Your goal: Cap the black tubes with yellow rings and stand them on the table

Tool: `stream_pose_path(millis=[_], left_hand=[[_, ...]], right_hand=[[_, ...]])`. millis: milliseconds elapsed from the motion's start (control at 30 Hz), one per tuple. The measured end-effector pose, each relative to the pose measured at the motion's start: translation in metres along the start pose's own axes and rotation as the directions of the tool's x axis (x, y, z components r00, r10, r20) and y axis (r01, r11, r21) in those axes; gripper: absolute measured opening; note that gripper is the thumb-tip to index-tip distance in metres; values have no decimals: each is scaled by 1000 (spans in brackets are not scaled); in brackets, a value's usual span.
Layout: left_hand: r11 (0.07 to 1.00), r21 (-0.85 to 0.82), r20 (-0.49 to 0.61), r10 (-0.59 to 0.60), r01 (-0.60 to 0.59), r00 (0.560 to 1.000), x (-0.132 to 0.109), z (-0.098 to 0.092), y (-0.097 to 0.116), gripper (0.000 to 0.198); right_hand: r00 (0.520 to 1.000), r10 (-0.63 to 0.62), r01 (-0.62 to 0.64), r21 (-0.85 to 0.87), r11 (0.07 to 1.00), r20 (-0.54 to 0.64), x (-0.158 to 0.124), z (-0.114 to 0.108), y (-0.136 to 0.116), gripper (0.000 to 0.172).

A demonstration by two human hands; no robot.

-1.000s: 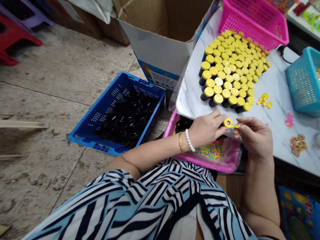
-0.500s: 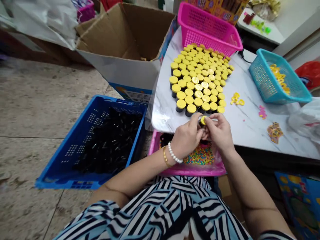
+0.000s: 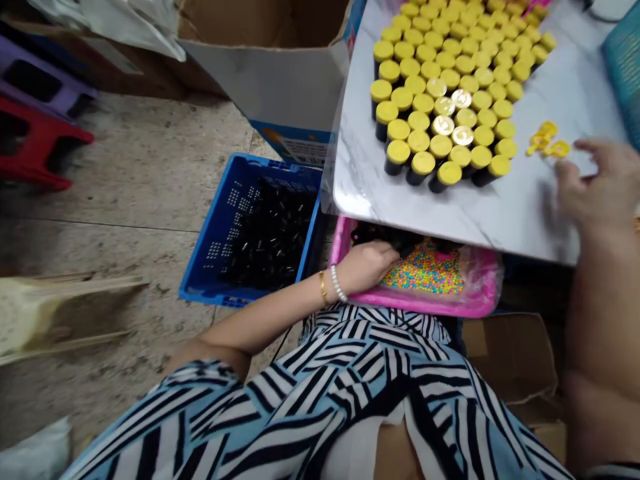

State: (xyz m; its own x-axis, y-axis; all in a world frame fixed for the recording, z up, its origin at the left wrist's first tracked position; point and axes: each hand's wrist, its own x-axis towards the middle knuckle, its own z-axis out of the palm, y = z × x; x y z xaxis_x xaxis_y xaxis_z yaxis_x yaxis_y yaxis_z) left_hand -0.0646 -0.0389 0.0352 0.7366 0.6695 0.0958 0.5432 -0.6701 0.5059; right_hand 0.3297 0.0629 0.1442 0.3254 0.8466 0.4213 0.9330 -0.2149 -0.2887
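Left grip (image 3: 367,267) low, palm down — right grip (image 3: 574,160) out to side, blurred, digits parted.

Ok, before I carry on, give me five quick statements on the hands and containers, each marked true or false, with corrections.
1. The left hand is at the pink tray. True.
2. The right hand is over the blue crate. False: it is over the white table, near the yellow ring pieces.
3. The beaded bracelet is on the right wrist. False: it is on the left wrist.
4. Small coloured balls lie in the pink tray. True.
5. The yellow-capped tubes stand inside the blue crate. False: they stand on the white table.
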Motion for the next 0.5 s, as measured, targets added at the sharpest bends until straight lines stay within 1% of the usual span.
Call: stream_pose_path(millis=[33,67,100,133,200,267,300,333,367,400,433,467,500], left_hand=[[998,35,20,-47,47,999,8,2,-1,28],[995,59,17,-85,84,996,16,4,-1,30],[990,78,5,-118,117,993,24,6,0,35],[987,89,12,-135,133,991,32,9,1,37],[991,77,88,-116,109,989,40,15,4,28],[997,30,201,-81,77,976,41,19,7,23],[996,13,238,-88,88,967,40,20,8,23],[993,11,253,-119,120,960,39,20,9,23],[986,29,252,-167,166,953,38,20,10,28],[976,57,242,-217,210,946,39,20,11,38],[968,87,237,-250,236,939,41,20,12,48],[963,112,249,-267,246,931,44,20,13,53],[963,125,279,-264,238,923,47,21,13,51]], right_hand=[[992,-80,93,-145,985,94,20,12,15,52],[987,-56,91,-239,967,151,35,22,27,48],[980,-46,103,-291,951,196,42,30,36,48],[978,-70,129,-310,942,196,42,35,41,47],[973,-165,206,-292,934,159,24,33,40,46],[956,-264,289,-241,926,130,-10,21,28,47],[951,-277,302,-218,928,139,-27,14,19,50],[956,-262,284,-200,938,129,-43,7,10,53],[964,-233,254,-186,949,127,-56,1,0,57],[972,-203,221,-180,958,115,-66,-3,-8,60],[977,-181,198,-173,965,110,-73,-5,-16,61],[979,-172,188,-169,967,108,-77,-5,-21,61],[982,-169,182,-175,968,86,-79,-3,-24,58]])
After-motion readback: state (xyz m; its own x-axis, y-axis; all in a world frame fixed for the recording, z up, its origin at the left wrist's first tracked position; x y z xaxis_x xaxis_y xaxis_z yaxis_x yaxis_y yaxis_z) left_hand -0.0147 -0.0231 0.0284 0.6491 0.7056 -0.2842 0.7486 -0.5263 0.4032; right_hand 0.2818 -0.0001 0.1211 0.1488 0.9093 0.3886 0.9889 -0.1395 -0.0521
